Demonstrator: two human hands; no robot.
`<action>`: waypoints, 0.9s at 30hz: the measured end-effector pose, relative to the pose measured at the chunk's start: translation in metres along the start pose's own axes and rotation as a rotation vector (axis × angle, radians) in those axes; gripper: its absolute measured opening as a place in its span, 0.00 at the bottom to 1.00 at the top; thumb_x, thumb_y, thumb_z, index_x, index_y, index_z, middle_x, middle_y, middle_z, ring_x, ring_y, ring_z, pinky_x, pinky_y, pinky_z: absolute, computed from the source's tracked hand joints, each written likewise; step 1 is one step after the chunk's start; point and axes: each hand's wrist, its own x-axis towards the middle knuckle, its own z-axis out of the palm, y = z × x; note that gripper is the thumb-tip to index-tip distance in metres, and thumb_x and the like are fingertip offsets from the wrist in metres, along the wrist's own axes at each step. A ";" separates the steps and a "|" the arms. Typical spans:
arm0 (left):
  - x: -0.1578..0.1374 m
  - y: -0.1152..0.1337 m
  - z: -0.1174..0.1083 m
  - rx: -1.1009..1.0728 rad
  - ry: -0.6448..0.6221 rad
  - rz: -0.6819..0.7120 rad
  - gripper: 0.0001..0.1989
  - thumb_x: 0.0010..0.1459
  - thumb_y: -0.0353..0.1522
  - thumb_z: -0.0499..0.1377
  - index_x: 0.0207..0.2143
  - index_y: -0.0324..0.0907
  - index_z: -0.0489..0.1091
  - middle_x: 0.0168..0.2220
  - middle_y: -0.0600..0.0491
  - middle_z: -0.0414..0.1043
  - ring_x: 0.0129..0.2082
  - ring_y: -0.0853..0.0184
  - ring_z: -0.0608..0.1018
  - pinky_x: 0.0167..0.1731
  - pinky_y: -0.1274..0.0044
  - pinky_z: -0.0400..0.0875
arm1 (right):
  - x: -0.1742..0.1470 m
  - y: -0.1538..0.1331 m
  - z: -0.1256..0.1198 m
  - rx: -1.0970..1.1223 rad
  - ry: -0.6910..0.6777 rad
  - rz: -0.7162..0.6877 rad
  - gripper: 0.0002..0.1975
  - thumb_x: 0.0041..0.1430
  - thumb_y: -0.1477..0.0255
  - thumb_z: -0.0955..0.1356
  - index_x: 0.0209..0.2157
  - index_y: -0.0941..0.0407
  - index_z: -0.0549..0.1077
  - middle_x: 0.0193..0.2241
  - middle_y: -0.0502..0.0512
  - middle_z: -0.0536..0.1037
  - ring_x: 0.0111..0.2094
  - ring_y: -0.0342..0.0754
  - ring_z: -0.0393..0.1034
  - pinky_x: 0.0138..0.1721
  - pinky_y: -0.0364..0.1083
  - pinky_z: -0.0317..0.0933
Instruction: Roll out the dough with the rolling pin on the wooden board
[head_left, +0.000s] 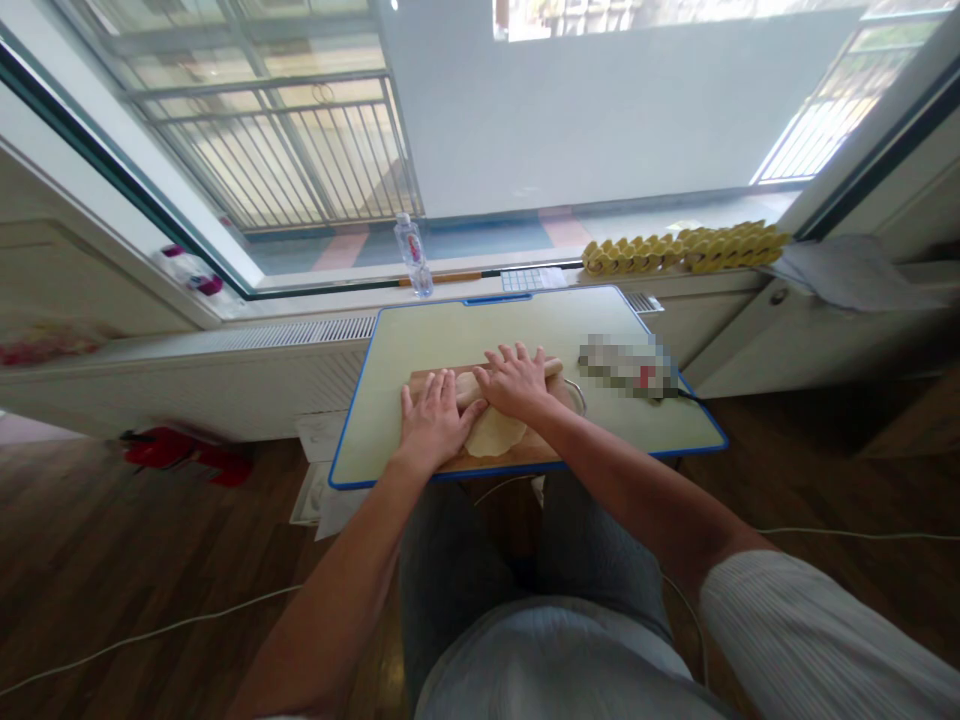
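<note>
A sheet of pale dough [495, 436] lies on a wooden cutting board [544, 452], spread toward the near side. Across it rests a light wooden rolling pin [553, 368], whose right end shows past my fingers. My left hand [436, 418] lies on the pin's left part, fingers stretched out and thumb pointing right. Over the middle and right of the pin my right hand [515, 380] presses down, its fingers flat and spread forward. Both palms hide much of the pin and part of the dough.
The board sits on a small blue-edged folding table [397, 335]. A blurred-out object [626, 365] with a dark cord lies at its right. On the windowsill stand a plastic bottle [414, 255] and yellow scalloped trays [682, 248]. A red fire extinguisher [184, 455] is on the floor.
</note>
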 end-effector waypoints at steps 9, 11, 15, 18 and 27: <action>-0.020 0.005 0.011 -0.006 0.080 0.024 0.36 0.75 0.48 0.39 0.74 0.34 0.53 0.74 0.38 0.56 0.75 0.51 0.58 0.71 0.48 0.50 | -0.022 0.002 -0.002 -0.012 -0.003 0.006 0.32 0.74 0.55 0.54 0.68 0.55 0.67 0.70 0.63 0.66 0.70 0.70 0.53 0.68 0.72 0.43; -0.014 0.003 0.008 -0.032 0.043 0.000 0.34 0.76 0.46 0.37 0.74 0.37 0.54 0.74 0.41 0.56 0.75 0.53 0.58 0.72 0.48 0.50 | -0.017 0.001 -0.001 -0.011 -0.003 0.011 0.31 0.74 0.55 0.54 0.68 0.55 0.68 0.70 0.63 0.66 0.69 0.69 0.54 0.68 0.72 0.43; 0.006 -0.003 0.001 -0.051 0.005 -0.036 0.33 0.76 0.45 0.35 0.74 0.39 0.54 0.75 0.44 0.55 0.76 0.54 0.56 0.72 0.48 0.49 | 0.001 -0.002 0.001 -0.008 0.008 -0.003 0.28 0.73 0.57 0.55 0.64 0.53 0.72 0.66 0.63 0.70 0.67 0.69 0.57 0.66 0.74 0.43; 0.022 -0.007 -0.001 -0.046 0.002 -0.048 0.33 0.75 0.45 0.35 0.74 0.40 0.56 0.74 0.45 0.57 0.75 0.54 0.58 0.72 0.48 0.48 | 0.018 -0.003 0.004 0.010 -0.012 0.002 0.26 0.72 0.58 0.57 0.62 0.52 0.73 0.64 0.64 0.72 0.65 0.70 0.59 0.64 0.75 0.47; 0.066 -0.026 0.003 -0.135 -0.083 -0.085 0.33 0.73 0.44 0.35 0.73 0.45 0.58 0.75 0.50 0.54 0.75 0.53 0.56 0.72 0.44 0.43 | 0.063 -0.006 0.007 0.079 -0.148 0.058 0.27 0.68 0.59 0.60 0.62 0.52 0.72 0.64 0.65 0.72 0.64 0.68 0.61 0.63 0.71 0.52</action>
